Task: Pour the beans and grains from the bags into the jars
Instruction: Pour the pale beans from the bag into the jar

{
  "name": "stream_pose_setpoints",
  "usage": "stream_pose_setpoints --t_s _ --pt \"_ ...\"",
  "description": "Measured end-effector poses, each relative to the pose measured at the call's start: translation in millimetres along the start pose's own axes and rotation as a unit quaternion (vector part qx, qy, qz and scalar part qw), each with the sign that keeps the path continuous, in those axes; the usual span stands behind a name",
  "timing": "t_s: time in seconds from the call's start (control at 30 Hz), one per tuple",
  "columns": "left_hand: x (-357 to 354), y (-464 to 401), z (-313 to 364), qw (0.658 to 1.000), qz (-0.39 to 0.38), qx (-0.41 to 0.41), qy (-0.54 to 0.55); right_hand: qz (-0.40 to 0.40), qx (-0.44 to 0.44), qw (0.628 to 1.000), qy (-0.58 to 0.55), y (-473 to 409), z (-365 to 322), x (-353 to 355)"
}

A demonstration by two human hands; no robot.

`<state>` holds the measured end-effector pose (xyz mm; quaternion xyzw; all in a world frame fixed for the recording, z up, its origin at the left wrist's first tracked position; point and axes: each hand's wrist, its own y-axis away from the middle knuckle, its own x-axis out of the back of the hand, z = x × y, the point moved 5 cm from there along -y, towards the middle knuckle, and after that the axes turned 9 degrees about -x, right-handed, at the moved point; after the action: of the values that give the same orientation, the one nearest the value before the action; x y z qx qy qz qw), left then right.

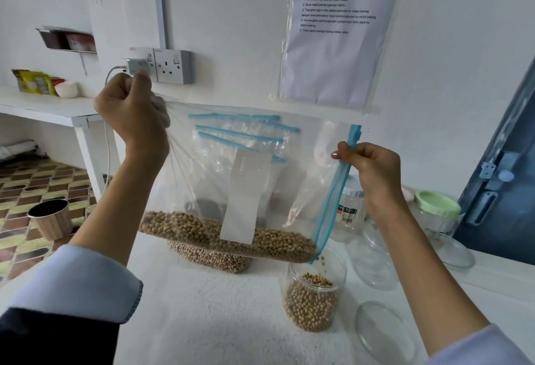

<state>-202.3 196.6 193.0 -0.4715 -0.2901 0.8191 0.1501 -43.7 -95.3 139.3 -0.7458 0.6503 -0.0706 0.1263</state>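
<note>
I hold one clear zip bag [231, 179] of soybeans [202, 231] up above the white surface [202, 306]. My left hand [131, 110] is fisted around the bunched bottom corner of the bag, raised high. My right hand [367, 168] pinches the blue zip strip [333, 191] near its upper end, fingers curled on it. The bag is turned on its side: its long axis runs left to right, the zip edge hangs nearly upright on the right, and the mouth's lowest corner points down.

That corner sits just above one open jar [314, 295], which stands upright on the surface and is over half full of beans; a few beans are in the air at its mouth. The remaining beans lie in a band along the bag's lower edge.

Behind the held bag I count at least three more zip bags [240, 133] standing against the wall, one with pale beans at its base. To the right stand three more clear jars: one with a white lid [350, 211], one with a green lid [437, 205], one open [373, 252]. Two clear loose lids [382, 330] lie on the surface.
</note>
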Motion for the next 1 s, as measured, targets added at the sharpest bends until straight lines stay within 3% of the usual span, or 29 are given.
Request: stream_pose_setpoints --t_s 0.73,0.83,1.0 --pt "-4.2 -3.7 4.3 1.0 -0.015 -0.01 0.015 0.014 -0.008 0.999 -0.034 13.7 -2.8 7.3" --pt "-5.0 -3.6 7.0 1.0 -0.009 -0.01 0.005 -0.028 -0.013 0.999 -0.01 12.8 -3.8 -0.9" --pt "-3.3 -5.0 11.6 1.0 -0.003 -0.007 0.013 0.006 -0.012 0.999 -0.038 7.3 -0.2 -1.2"
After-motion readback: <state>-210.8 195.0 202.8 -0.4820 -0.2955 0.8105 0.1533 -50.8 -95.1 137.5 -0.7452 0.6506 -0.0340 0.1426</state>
